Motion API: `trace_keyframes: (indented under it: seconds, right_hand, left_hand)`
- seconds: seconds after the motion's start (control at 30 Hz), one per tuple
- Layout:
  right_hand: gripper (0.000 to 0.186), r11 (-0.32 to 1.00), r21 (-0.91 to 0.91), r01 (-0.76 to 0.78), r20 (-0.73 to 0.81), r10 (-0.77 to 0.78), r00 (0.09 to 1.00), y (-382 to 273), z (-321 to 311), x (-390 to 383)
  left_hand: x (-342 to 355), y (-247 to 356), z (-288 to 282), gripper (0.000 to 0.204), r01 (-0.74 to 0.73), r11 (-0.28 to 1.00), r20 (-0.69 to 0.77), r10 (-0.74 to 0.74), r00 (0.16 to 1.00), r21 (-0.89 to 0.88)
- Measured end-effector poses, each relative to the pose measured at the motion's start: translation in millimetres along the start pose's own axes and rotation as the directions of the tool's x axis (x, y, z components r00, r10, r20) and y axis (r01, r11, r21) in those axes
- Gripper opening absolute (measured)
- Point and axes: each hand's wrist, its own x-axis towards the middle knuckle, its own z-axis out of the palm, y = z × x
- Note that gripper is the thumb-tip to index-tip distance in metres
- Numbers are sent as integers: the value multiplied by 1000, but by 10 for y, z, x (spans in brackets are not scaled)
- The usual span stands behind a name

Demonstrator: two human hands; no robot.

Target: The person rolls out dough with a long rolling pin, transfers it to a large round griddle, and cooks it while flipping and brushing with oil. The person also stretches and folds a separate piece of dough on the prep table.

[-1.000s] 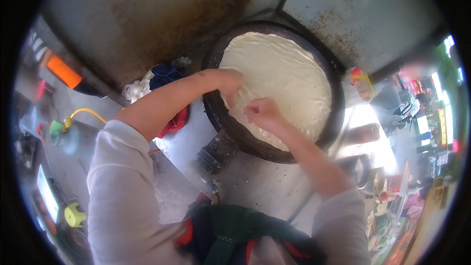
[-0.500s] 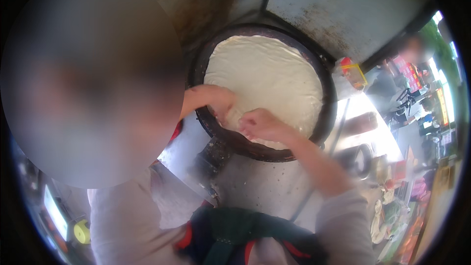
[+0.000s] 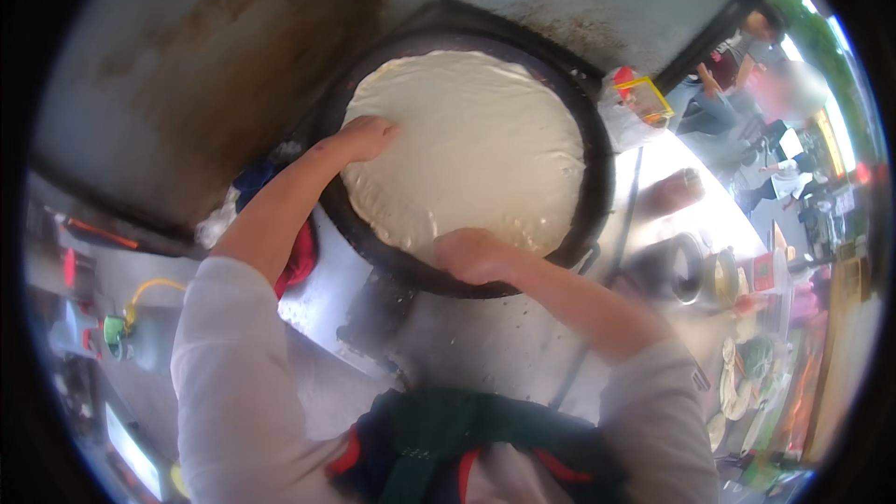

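Note:
A large, pale sheet of dough (image 3: 471, 145) fills most of a wide, dark round pan (image 3: 598, 163). Its surface looks smooth in the middle, with small bubbles along the near edge. At the dough's left edge, my left hand (image 3: 369, 138) is closed with its fingers curled against the sheet. My right hand (image 3: 469, 255) is closed too, gripping the dough's near edge beside the pan's front rim. The fingertips of both hands are mostly hidden.
Stained metal panels (image 3: 551, 14) stand behind the pan. Right of it are a bag with a yellow-edged package (image 3: 644, 101) and a round metal container (image 3: 679, 269). A red cloth (image 3: 299, 257) lies under my left forearm. People (image 3: 747, 51) are at the far right.
My left hand has moved left and away from me along the dough's edge, apart from my right hand. The right hand has stayed at the near edge. The whole view has shifted.

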Motion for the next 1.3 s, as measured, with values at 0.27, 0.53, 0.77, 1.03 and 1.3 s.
trace_keyframes:
  seconds: [0.27,0.53,0.77,1.03,1.3]
  right_hand:
    - [37,988,97,-117,-77,125,989,234,-239,-198]
    - [44,957,274,-93,-60,113,992,321,-444,-322]
    - [51,869,-59,-491,-493,402,771,1450,-730,-741]
    - [83,838,98,-536,-504,507,700,1711,-138,-358]
    - [81,800,-37,-599,-503,503,703,1289,-471,-478]
  left_hand:
    - [-228,718,-407,58,101,982,183,-130,975,161]
    - [-396,1169,-402,50,114,956,87,-143,986,270]
    - [-575,1916,555,68,-754,656,-152,749,644,40]
    - [-458,2220,903,87,-632,772,53,630,775,62]
    - [-574,2151,817,84,-480,863,102,498,861,-160]
